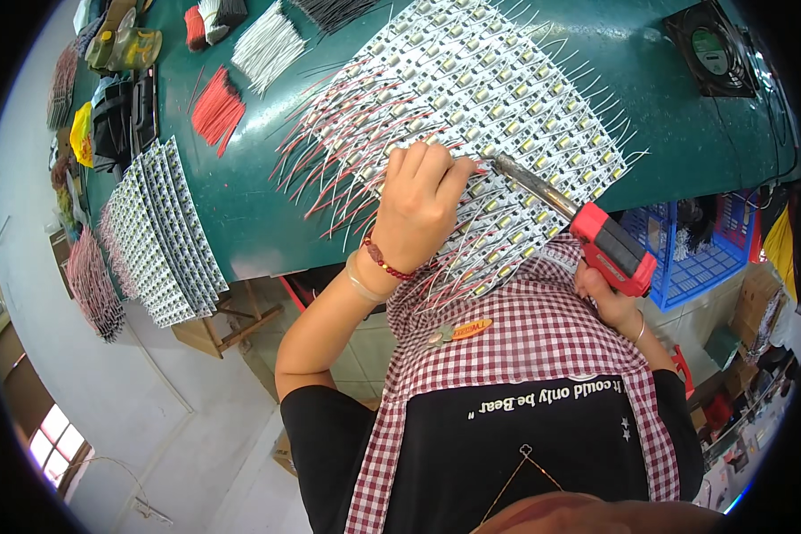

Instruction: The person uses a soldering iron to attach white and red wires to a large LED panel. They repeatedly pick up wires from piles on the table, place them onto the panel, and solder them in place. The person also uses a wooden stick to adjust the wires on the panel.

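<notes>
A large panel of white circuit boards (507, 89), set with rows of small components, lies on the green table. Red and white wires stick out from its left side, white ones from its right. My left hand (420, 196) rests over the panel, fingers curled and pinched at a red wire (481, 166); the fingertips are partly hidden. In my right hand (612, 298), at the panel's near right, is a red and black soldering gun (610, 247). Its metal barrel points up and left, with the tip at the boards close to my left fingers.
Bundles of red wires (217, 110) and white wires (269, 46) lie at the far left. A stack of wired board panels (165, 236) is at the table's left end. A black fan (710, 52) stands far right. A blue crate (699, 258) sits below the table's right edge.
</notes>
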Demonstrator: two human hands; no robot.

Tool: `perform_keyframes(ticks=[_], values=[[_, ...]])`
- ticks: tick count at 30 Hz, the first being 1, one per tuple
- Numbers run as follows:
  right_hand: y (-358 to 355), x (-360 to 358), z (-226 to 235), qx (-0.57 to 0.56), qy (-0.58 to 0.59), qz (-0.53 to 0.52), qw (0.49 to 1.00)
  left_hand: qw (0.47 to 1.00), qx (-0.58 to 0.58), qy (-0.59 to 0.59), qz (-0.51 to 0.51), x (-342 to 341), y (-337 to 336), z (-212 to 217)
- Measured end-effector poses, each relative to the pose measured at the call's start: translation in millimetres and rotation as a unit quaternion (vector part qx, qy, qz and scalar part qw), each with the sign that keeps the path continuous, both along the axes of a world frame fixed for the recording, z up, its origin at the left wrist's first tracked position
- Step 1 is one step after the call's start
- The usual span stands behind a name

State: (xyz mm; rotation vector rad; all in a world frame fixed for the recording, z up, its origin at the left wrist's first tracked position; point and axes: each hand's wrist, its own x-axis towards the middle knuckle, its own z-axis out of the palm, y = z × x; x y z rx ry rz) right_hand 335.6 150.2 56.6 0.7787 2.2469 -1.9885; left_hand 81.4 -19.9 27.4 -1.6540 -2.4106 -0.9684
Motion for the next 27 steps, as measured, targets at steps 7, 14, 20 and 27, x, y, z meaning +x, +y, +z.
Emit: perform_keyframes(ticks=[7,14,20,27], values=[[8,4,1,-0.007,-0.001,0.025,1.0,1.0,-0.009,0.015,0.001,-1,-1,1],[6,5,3,-0.04,0.001,0.005,0.999,0.999,0.01,0.032,0.028,-1,1,2],[8,7,0,-0.048,0.017,0.01,0.999,0.999,-0.002,0.022,0.046,-5,-9,16],[7,8,4,-0.119,0.022,-0.035,0.992,0.993,0.053,0.076,0.073,1,-18,46]])
